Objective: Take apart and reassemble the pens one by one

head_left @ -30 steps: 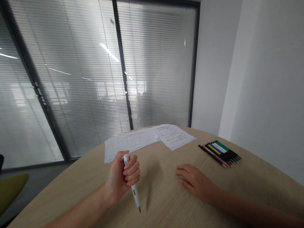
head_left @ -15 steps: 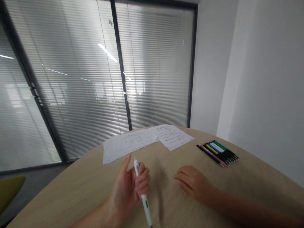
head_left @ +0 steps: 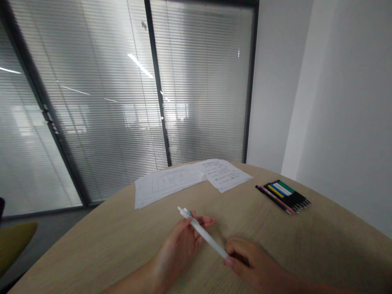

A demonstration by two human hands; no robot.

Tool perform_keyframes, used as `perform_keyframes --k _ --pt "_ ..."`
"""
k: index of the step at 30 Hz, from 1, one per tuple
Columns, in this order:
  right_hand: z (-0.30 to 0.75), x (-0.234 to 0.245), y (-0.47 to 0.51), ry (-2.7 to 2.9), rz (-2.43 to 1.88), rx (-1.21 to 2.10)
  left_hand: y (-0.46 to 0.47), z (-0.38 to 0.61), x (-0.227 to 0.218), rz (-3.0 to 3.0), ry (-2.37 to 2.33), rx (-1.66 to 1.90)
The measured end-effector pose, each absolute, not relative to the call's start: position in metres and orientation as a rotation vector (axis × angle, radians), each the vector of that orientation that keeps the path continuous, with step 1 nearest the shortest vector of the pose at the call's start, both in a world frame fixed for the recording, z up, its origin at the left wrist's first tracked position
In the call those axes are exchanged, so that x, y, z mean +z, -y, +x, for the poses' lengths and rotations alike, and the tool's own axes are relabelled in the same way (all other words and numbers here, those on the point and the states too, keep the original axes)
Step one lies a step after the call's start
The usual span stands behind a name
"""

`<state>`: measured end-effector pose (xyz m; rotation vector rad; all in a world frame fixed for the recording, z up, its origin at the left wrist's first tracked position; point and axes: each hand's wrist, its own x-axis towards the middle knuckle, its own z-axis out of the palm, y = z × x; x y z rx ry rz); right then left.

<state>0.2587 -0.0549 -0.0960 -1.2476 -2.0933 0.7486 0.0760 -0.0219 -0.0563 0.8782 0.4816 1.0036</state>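
Note:
A white pen (head_left: 208,238) slants between my two hands above the wooden table (head_left: 147,228). My left hand (head_left: 183,241) grips it near its clip end, thumb on top and fingers behind, partly hidden. At the other end, my right hand (head_left: 249,257) pinches the pen between thumb and curled forefinger, so that end is covered. Several pens (head_left: 283,196) lie side by side on the table beyond my right hand, with green, white, blue, yellow, pink and black barrels.
Sheets of printed paper (head_left: 170,183) lie at the far side of the table, one sheet (head_left: 228,175) angled to the right. Behind the table stand a glass partition with blinds (head_left: 202,90) and a white wall (head_left: 346,102). A yellow-green chair (head_left: 16,241) is at lower left.
The pen has swung from nearly upright to a slant toward the right. My right hand has moved down and taken hold of its lower end. My left hand has shifted its grip rightward.

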Motion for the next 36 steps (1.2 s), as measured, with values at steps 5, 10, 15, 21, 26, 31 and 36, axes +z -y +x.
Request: perform_keyframes --k 5,10,15,21,26,31,36 --pt "0.275 -0.104 0.029 1.815 -1.315 0.786 0.001 0.065 -0.057 1.312 -0.784 1.051" --pt "0.292 -0.108 0.009 1.722 -1.338 0.701 -0.008 0.059 -0.064 1.532 -0.991 0.911" --pt "0.295 -0.112 0.003 1.62 -1.332 0.826 -0.013 0.056 -0.072 1.671 -1.073 0.927" --pt "0.296 -0.119 -0.004 1.44 -1.371 0.95 -0.021 0.052 -0.073 1.793 -1.095 0.969" --pt "0.296 -0.118 -0.003 1.442 -1.356 0.954 -0.015 0.054 -0.069 1.743 -1.099 0.903" --pt "0.294 -0.116 -0.001 1.473 -1.367 0.922 -0.011 0.054 -0.068 1.702 -1.093 0.848" --pt "0.293 -0.115 -0.001 1.497 -1.398 0.9 -0.012 0.052 -0.071 1.729 -1.055 0.837"
